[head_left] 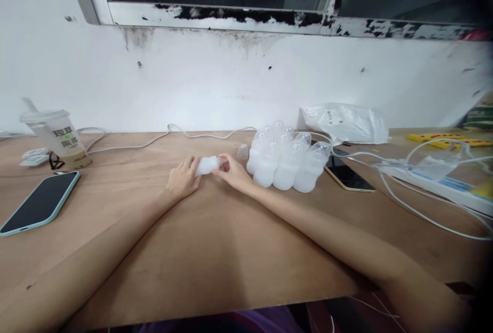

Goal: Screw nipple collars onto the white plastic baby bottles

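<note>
A small frosted white plastic bottle (207,165) lies on its side between my hands, just above the middle of the table. My left hand (182,178) is wrapped round its base end. At the other end, the fingers of my right hand (233,172) are closed on a clear cap (222,163), which they partly cover. A loose clear cap (242,151) stands on the table beyond my right hand. To the right, several similar frosted bottles (284,168) with clear domed tops stand packed together.
A drink cup (63,135) with a straw, earphones case (35,157) and phone (40,202) are on the left. Right of the bottles lie a second phone (348,172), plastic bag (346,122), power strip (442,181) and loose white cables. A white wall (215,81) borders the wooden table (185,261).
</note>
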`<state>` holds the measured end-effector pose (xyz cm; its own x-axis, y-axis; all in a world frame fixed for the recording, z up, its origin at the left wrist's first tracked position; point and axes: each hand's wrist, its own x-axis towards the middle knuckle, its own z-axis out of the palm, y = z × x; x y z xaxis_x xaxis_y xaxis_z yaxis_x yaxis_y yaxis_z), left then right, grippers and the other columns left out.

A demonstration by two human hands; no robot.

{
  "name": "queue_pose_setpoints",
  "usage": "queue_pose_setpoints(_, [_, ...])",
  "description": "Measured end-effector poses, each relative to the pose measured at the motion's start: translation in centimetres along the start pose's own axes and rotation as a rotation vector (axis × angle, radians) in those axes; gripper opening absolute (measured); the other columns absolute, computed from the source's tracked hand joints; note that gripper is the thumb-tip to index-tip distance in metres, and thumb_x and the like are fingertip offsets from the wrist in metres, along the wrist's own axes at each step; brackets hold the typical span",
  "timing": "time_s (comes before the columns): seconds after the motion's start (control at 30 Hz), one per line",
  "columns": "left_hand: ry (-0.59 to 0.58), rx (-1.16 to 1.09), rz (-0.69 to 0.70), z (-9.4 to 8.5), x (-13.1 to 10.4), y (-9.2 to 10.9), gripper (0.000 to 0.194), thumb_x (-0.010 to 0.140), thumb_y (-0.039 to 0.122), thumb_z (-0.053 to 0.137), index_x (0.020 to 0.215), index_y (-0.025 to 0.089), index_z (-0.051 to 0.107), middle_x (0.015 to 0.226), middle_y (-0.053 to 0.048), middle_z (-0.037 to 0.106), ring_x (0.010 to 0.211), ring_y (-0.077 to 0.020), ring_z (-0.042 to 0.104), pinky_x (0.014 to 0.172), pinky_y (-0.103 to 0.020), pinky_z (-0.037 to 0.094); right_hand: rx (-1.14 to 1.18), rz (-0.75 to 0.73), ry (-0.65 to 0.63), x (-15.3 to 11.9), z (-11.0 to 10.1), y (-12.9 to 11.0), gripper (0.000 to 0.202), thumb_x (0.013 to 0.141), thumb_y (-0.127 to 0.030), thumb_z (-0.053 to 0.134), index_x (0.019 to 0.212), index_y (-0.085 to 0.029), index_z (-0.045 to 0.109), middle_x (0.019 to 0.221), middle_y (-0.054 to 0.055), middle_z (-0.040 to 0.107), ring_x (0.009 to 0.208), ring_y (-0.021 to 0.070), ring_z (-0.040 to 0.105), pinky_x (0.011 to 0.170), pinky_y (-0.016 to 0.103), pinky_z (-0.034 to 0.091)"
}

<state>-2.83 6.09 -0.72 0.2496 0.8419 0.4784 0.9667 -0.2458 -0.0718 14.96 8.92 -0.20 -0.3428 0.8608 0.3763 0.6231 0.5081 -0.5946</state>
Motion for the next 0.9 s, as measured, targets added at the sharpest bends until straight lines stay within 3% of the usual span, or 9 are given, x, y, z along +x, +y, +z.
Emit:
queue_pose_setpoints(0.07, [0.026,-0.044,-0.166,0.3,0.3,-0.5,0.041,0.078,0.041,0.037,0.113,0.019,0.037,0.106,-0.009,0.052,0.09,-0.0241,0.054,0.057,-0.028,0.043,-0.214,0.005,0.083,1.5,0.2,-0.2,0.061,0.069,-0.026,0.053,0.122,-0.007,0.03,0.111,0.017,0.048,0.101,0.0232,0.047,0.085,0.035,0.037])
queue_pose_setpoints(0.13, [0.041,-0.09,-0.315,0.7,0.5,-1.3,0.044,0.077,0.047,0.036,0.11,0.018,0.038,0.101,-0.01,0.055,0.088,-0.0256,0.055,0.059,-0.031,0.043,-0.471,-0.001,0.166,3.3,0.3,-0.3,0.06,0.069,-0.017,0.049,0.124,-0.001,0.029,0.125,0.024,0.035,0.117,0.0297,0.031,0.094,0.041,0.026])
queue_pose_setpoints(0.2, [0.05,-0.133,-0.393,1.0,0.6,-2.0,0.045,0.077,0.049,0.036,0.109,0.018,0.038,0.098,-0.009,0.057,0.086,-0.0261,0.056,0.06,-0.032,0.043,-0.67,0.109,0.195,5.1,0.6,-0.1,0.059,0.069,-0.013,0.048,0.122,0.003,0.032,0.131,0.028,0.023,0.123,0.0358,0.016,0.096,0.046,0.017])
queue_pose_setpoints(0.3, [0.061,-0.162,-0.385,1.2,0.7,-2.4,0.046,0.077,0.05,0.037,0.11,0.019,0.037,0.1,-0.009,0.057,0.087,-0.0258,0.056,0.061,-0.032,0.043,-0.775,0.371,0.122,7.1,1.4,0.7,0.054,0.07,-0.012,0.045,0.121,0.004,0.037,0.132,0.029,0.02,0.123,0.04,0.013,0.093,0.054,0.012])
queue_pose_setpoints(0.4, [0.059,-0.15,-0.32,1.1,0.6,-2.1,0.045,0.076,0.049,0.039,0.11,0.02,0.037,0.103,-0.009,0.056,0.087,-0.0258,0.056,0.061,-0.031,0.043,-0.759,0.429,0.056,7.4,2.1,1.2,0.045,0.072,-0.011,0.041,0.115,0.005,0.045,0.126,0.031,0.031,0.119,0.0413,0.021,0.087,0.058,0.018])
queue_pose_setpoints(0.6, [0.03,-0.118,-0.245,0.7,0.5,-1.5,0.043,0.076,0.047,0.04,0.111,0.021,0.038,0.1,-0.008,0.057,0.087,-0.0255,0.056,0.061,-0.03,0.042,-0.722,0.029,-0.017,2.9,2.5,-0.4,0.035,0.074,-0.013,0.04,0.106,-0.005,0.054,0.116,0.02,0.044,0.114,0.0291,0.03,0.088,0.041,0.029])
queue_pose_setpoints(0.73, [0.028,-0.118,-0.193,0.5,0.3,-1.4,0.043,0.077,0.046,0.04,0.112,0.021,0.038,0.099,-0.007,0.057,0.087,-0.0244,0.056,0.061,-0.03,0.042,-0.539,-0.432,-0.048,-1.7,1.5,-1.3,0.028,0.08,-0.014,0.034,0.097,-0.009,0.056,0.101,0.014,0.049,0.097,0.0222,0.042,0.086,0.034,0.034])
queue_pose_setpoints(0.8, [0.036,-0.125,-0.161,0.5,0.2,-1.2,0.043,0.076,0.046,0.041,0.112,0.022,0.039,0.1,-0.006,0.056,0.088,-0.0237,0.056,0.061,-0.029,0.042,-0.432,-0.52,-0.04,-3.5,0.9,-1.3,0.027,0.082,-0.016,0.033,0.098,-0.011,0.053,0.098,0.012,0.047,0.094,0.0204,0.043,0.086,0.033,0.035])
queue_pose_setpoints(0.9, [0.047,-0.138,-0.127,0.5,0.2,-1.0,0.042,0.076,0.045,0.041,0.113,0.023,0.039,0.102,-0.005,0.055,0.09,-0.0227,0.055,0.061,-0.028,0.041,-0.314,-0.484,-0.064,-4.8,0.3,-1.1,0.027,0.081,-0.019,0.037,0.105,-0.015,0.048,0.102,0.01,0.043,0.086,0.0171,0.047,0.079,0.031,0.04])
